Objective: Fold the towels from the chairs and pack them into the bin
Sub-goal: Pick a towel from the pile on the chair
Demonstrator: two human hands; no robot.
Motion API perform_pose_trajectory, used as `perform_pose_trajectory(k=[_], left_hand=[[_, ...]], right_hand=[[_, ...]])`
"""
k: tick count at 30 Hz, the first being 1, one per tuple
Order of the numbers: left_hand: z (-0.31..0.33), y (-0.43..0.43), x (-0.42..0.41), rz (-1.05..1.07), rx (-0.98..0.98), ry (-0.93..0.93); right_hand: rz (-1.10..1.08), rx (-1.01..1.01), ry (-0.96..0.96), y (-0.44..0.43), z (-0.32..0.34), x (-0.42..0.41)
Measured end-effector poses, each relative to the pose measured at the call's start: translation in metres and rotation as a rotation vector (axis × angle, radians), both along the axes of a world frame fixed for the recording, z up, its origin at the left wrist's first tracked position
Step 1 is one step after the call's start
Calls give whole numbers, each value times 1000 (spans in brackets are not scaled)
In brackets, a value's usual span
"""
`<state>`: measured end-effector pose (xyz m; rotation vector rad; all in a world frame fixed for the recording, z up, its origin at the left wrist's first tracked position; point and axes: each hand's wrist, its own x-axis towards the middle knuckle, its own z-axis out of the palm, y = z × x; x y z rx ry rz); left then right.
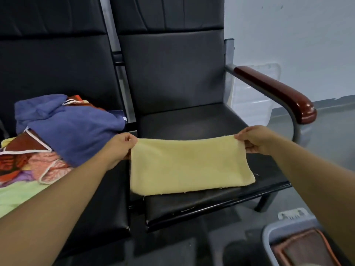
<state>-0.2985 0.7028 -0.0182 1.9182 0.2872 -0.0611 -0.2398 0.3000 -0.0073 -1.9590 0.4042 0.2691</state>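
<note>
A pale yellow towel [189,166] is folded in half and stretched across the black seat of the right chair [192,120]. My left hand [120,147] pinches its far left corner, and my right hand [255,139] pinches its far right corner. The far edge is lifted and taut between my hands, while the near edge rests on the seat. On the left chair lies a pile of loose towels [57,135], with a blue one on top of orange, pink, purple and green ones. A grey bin [276,231] stands on the floor at the bottom right, with a brown folded towel [305,250] inside.
The right chair has a dark red wooden armrest [276,93] on a grey metal frame. Behind it is a white wall. The floor below the chairs is dark and glossy.
</note>
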Motion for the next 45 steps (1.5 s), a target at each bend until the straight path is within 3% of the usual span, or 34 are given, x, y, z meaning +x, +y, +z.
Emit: perform_pose_trajectory(k=[5, 9, 17, 23, 26, 31, 39, 45], left_hand=[[-39, -5, 43, 172, 224, -48], [-66, 3, 60, 99, 436, 24], [-78, -2, 65, 216, 438, -104], [-64, -8, 50, 79, 523, 144], [-56, -9, 34, -36, 449, 286], [-59, -15, 11, -117, 351, 379], [-50, -15, -2, -84, 324, 278], [-38, -3, -6, 10, 84, 285]], right_hand=[[-120, -183, -114, 24, -41, 30], [-132, -413, -172, 23, -84, 34], [-27, -733, -246, 29, -94, 43], [30, -807, -262, 42, -80, 31], [219, -914, -265, 58, -68, 12], [514, -875, -151, 87, -67, -30], [634, -903, -191, 87, -93, -69], [766, -934, -231, 106, -94, -73]])
